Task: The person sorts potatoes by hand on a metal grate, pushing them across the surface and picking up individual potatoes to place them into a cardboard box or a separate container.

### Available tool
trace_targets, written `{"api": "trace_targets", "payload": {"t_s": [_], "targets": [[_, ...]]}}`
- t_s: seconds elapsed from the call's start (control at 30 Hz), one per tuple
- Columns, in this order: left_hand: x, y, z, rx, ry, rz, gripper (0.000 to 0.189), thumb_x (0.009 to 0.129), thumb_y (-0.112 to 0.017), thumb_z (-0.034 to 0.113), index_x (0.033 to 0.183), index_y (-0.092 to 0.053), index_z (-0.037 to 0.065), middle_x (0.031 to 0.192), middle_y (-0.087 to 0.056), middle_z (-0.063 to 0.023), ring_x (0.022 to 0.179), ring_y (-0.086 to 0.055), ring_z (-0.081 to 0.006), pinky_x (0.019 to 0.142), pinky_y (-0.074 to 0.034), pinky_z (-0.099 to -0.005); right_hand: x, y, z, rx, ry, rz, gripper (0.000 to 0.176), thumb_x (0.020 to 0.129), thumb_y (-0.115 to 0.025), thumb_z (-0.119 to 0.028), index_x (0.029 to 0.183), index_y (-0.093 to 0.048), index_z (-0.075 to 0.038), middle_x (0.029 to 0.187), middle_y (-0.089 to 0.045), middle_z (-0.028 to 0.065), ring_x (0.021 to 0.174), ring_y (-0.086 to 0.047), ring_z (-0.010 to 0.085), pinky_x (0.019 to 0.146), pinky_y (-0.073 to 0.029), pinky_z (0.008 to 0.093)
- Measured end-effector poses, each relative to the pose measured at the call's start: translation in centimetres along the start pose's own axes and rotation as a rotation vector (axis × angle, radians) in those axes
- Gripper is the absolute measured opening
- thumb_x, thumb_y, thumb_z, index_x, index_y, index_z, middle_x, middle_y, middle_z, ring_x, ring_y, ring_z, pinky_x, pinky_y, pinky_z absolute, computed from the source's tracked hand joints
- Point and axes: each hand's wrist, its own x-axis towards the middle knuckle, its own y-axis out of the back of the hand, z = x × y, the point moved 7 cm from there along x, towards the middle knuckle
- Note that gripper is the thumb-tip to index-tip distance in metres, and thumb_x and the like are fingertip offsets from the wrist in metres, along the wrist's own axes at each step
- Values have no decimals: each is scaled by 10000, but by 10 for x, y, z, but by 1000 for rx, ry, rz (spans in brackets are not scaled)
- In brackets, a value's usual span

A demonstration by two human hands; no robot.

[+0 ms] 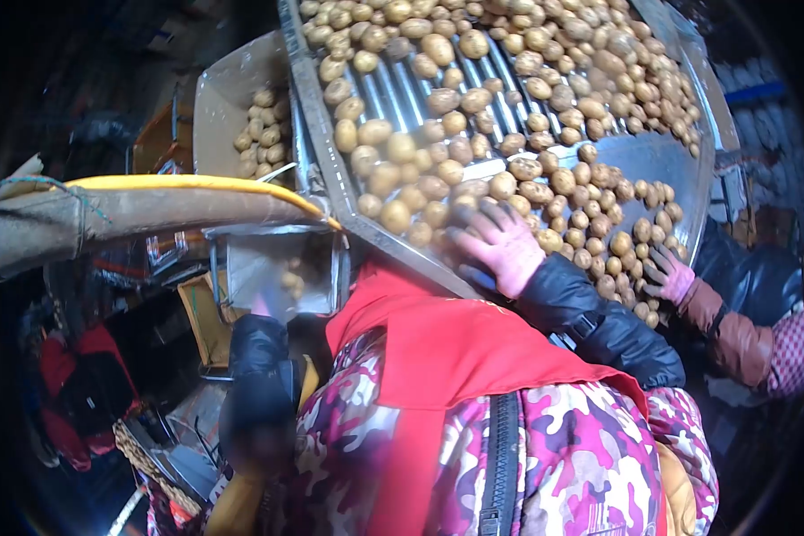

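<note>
My right hand [498, 246], in a pink glove with dark fingertips, lies on the potatoes [502, 185] at the near edge of a sorting table. Its fingers are spread over them and none is gripped. Off to the left, my left hand [272, 302] is smeared by motion at the mouth of a pale chute [246, 277]. A few blurred potatoes [292, 279] are inside the chute beside that hand. What the left fingers do cannot be made out. Potatoes cover much of the table, with metal rollers [393, 94] showing between them.
At the right, a co-worker's gloved hand [672, 275] rests by the table's edge. A metal rim [330, 170] borders the table. A thick pipe with a yellow hose [196, 183] crosses at left. Behind it, a bin [219, 112] holds more potatoes.
</note>
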Motion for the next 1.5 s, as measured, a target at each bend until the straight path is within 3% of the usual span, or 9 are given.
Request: {"api": "trace_targets", "payload": {"t_s": [0.13, 0.33, 0.53, 0.77, 0.97, 1.13, 1.27, 1.33, 1.5], "targets": [[-10, -82, 82, 435, -286, 470, 311, 998, -697, 86, 1300, -686, 14, 1229, -705, -149, 1069, -692, -175, 856, -578, -304, -17, 10, 41, -125, -172, -80, 604, 849, -762, -389, 1396, -588, -199, 1488, -481, 216, 1448, -423, 416, 1206, -310, 597], [41, -270, 233, 1148, -1008, 234, 541, 915, -781, 245, 1387, -603, 49, 1314, -644, -230, 1252, -609, -387, 1073, -484, -480, -87, 9, 140, -420, -565, 60, 644, 857, -722, -561, 1422, -609, -273, 1579, -433, 183, 1484, -353, 433, 1204, -264, 608], [170, -218, 253, 1493, -358, 960, 757, 915, -637, 635, 1475, -536, 136, 1525, -490, -203, 1441, -433, -397, 1214, -239, -649, -165, -19, 127, -387, -889, 107, 652, 889, -690, -501, 1479, -556, -260, 1661, -326, 165, 1526, -271, 466, 1224, -205, 665], [138, -285, 213, 1368, -510, 764, 702, 916, -641, 656, 1444, -601, 195, 1557, -392, -273, 1428, -360, -501, 1182, -319, -604, -179, -18, 24, -94, -789, 183, 652, 829, -753, -368, 1419, -567, -163, 1542, -426, 195, 1455, -362, 449, 1180, -266, 658], [92, -411, 187, 1409, -561, -2, 704, 895, -716, 506, 1489, -536, 173, 1555, -437, -217, 1469, -346, -452, 1202, -280, -621, -126, -16, 10, -157, -450, 69, 606, 873, -722, -449, 1373, -592, -133, 1509, -479, 191, 1454, -380, 429, 1167, -291, 657], [118, -374, 230, 1141, -1276, 118, 594, 904, -766, 303, 1424, -579, 83, 1458, -542, -241, 1389, -481, -426, 1153, -404, -511, -93, 0, 55, -211, -320, 43, 577, 889, -693, -423, 1403, -583, -187, 1504, -505, 152, 1452, -413, 390, 1182, -286, 650], [203, -271, 260, 1130, -647, 628, 685, 947, -699, 490, 1499, -527, 123, 1561, -457, -240, 1437, -429, -417, 1202, -369, -507, -100, 41, 135, -269, -781, -71, 689, 907, -696, -506, 1495, -495, -211, 1588, -436, 168, 1473, -406, 393, 1209, -265, 624], [230, -276, 257, 1218, -435, 496, 748, 929, -699, 551, 1530, -502, 152, 1600, -413, -247, 1477, -381, -426, 1211, -359, -505, -146, 19, 204, -404, -888, 96, 721, 953, -617, -564, 1547, -452, -190, 1641, -388, 146, 1506, -370, 388, 1238, -229, 620], [223, -359, 237, 1126, -744, 137, 735, 881, -790, 454, 1500, -551, 136, 1520, -521, -222, 1401, -508, -403, 1179, -411, -456, -186, 27, 182, -539, -1010, 227, 651, 958, -621, -494, 1532, -493, -215, 1597, -437, 154, 1461, -399, 387, 1207, -271, 629]]}}
